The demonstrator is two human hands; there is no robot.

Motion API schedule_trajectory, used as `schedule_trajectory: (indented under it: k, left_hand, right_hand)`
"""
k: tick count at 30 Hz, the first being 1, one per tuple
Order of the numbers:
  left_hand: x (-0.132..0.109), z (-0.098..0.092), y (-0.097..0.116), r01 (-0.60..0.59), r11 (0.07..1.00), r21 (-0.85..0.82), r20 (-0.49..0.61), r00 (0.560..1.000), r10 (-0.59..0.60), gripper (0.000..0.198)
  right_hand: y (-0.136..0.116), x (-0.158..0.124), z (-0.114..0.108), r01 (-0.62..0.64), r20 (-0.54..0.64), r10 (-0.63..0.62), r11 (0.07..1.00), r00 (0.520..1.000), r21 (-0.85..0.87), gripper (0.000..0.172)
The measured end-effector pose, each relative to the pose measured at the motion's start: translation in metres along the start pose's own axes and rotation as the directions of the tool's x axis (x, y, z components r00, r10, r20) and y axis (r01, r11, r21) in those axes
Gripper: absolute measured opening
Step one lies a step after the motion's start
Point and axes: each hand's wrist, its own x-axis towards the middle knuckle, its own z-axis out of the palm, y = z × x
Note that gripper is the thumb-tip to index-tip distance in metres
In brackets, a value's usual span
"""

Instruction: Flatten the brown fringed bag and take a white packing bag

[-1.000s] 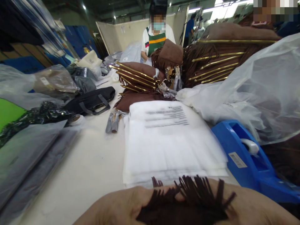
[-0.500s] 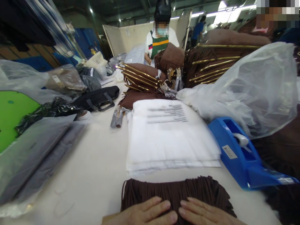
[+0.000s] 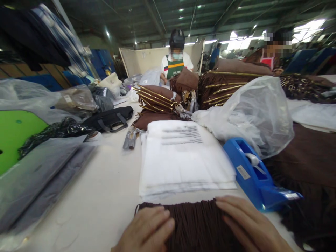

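Observation:
A dark brown fringed bag (image 3: 195, 224) lies at the front edge of the view, its strips hanging side by side; its near part is cut off by the frame. My left hand (image 3: 147, 227) rests on the left side of the fringe, fingers stretched out. On the right side lies my right hand (image 3: 249, 220), also flat with fingers extended, its tips at the fringe's far edge. Neither hand grips anything. Just beyond the fringe is a stack of white printed bags (image 3: 183, 161).
A blue tape dispenser (image 3: 249, 171) stands right of the stack. Behind it is a clear plastic bag (image 3: 262, 119). Brown fringed pieces with gold bars (image 3: 157, 98) are piled farther back. A wrapped grey item (image 3: 44, 182) lies left. A co-worker (image 3: 177, 63) stands across the table.
My hands have moved apart across the fringe, the left toward its left side and the right toward its far right edge. The camera view has tilted up and turned slightly right.

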Motion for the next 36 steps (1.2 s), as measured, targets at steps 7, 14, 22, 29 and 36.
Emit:
schedule_trajectory:
  k: [7,14,22,29,36]
  left_hand:
    - [0.090,-0.032,-0.014,0.151,0.812,0.564,-0.154,0.985,-0.076,0.031]
    - [0.126,-0.031,-0.021,0.195,0.735,0.650,-0.081,0.979,-0.187,0.025]
    - [0.131,-0.032,-0.023,0.140,0.606,0.783,-0.033,0.982,-0.184,0.013]
    - [0.126,-0.020,-0.009,0.117,0.572,0.812,-0.026,0.986,-0.165,0.030]
    - [0.137,-0.021,-0.019,0.133,0.619,0.774,-0.029,0.984,-0.174,0.024]
  right_hand:
    - [0.040,0.080,0.037,-0.168,0.125,0.197,0.963,0.973,-0.210,0.027]
    - [0.053,0.126,0.054,-0.138,0.272,0.245,0.923,0.931,-0.359,0.007]
    - [0.058,0.136,0.059,-0.132,0.325,0.325,0.858,0.888,-0.497,0.009]
    - [0.069,0.148,0.049,-0.239,0.372,0.403,0.878,0.836,-0.415,0.018]
    - [0.054,0.135,0.054,-0.274,0.321,0.368,0.913,0.873,-0.303,0.018]
